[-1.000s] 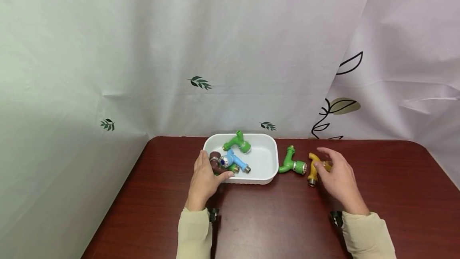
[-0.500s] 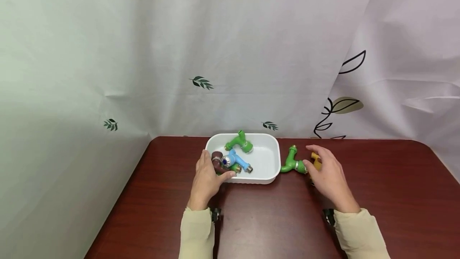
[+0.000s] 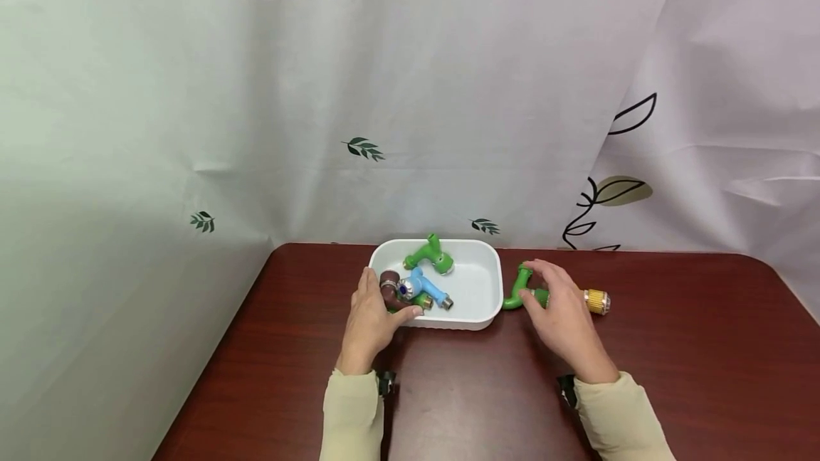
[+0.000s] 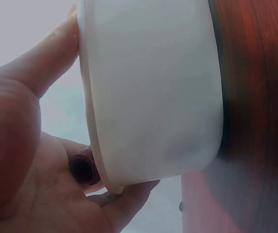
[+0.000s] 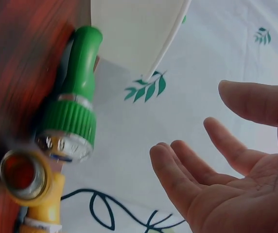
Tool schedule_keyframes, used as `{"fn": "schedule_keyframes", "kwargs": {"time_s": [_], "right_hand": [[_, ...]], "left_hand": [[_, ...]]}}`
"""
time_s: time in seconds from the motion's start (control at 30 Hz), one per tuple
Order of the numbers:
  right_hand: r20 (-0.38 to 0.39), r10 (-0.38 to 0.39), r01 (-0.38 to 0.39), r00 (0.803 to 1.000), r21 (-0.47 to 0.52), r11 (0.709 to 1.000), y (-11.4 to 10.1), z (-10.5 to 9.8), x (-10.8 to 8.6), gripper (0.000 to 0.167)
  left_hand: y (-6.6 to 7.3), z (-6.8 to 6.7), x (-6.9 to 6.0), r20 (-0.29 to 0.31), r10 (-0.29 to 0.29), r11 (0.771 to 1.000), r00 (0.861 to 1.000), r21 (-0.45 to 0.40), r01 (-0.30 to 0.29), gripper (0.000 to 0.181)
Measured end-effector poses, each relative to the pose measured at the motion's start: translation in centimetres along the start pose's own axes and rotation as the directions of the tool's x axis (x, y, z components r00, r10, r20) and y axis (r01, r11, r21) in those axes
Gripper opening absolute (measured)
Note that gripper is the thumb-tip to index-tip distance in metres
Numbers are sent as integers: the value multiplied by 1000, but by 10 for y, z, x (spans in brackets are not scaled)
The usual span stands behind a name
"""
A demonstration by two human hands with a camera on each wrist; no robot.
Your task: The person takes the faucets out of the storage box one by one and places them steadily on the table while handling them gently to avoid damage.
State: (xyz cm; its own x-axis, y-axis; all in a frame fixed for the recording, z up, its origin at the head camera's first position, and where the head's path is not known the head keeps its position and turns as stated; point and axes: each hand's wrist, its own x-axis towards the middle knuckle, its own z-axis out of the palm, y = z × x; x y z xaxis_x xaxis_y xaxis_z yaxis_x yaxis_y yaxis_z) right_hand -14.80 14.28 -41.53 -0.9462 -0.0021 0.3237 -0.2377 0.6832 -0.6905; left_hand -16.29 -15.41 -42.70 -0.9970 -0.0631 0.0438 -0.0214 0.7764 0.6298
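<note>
My left hand [image 3: 368, 322] holds the near left corner of a white plastic tray [image 3: 474, 287], thumb at the front rim and fingers along the left side. Inside the tray lie a green tap [image 3: 429, 256], a blue tap [image 3: 432, 290] and a brown tap [image 3: 388, 282]; part of another green tap [image 3: 424, 301] shows beneath. Just right of the tray, a green tap [image 5: 78, 82] lies on the table. My right hand [image 3: 564, 319] hovers over it, fingers spread and nothing held. A yellow tap [image 3: 597, 301] sits beside it, partly hidden behind that hand.
The dark red wooden table [image 3: 698, 361] reaches back to a pale curtain [image 3: 435, 91] printed with leaves. The tray stands near the table's far edge. Black wrist straps [image 3: 567, 390] sit at the cuffs of the light sleeves.
My right hand has moved left, from over the yellow tap to over the green one beside the tray. My left hand stays at the tray's corner. The whole view has drifted slightly.
</note>
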Motion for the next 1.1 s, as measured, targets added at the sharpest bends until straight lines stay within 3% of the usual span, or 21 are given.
{"fn": "schedule_keyframes", "kwargs": {"time_s": [0.53,1.1], "right_hand": [[86,1,-3,996,29,1000,-24,35,3,43],[137,-37,33,990,33,999,-36,65,10,40]], "left_hand": [[1,-1,0,8,-14,1000,1000,-5,14,115],[1,-1,0,7,-28,1000,1000,-8,28,115]]}}
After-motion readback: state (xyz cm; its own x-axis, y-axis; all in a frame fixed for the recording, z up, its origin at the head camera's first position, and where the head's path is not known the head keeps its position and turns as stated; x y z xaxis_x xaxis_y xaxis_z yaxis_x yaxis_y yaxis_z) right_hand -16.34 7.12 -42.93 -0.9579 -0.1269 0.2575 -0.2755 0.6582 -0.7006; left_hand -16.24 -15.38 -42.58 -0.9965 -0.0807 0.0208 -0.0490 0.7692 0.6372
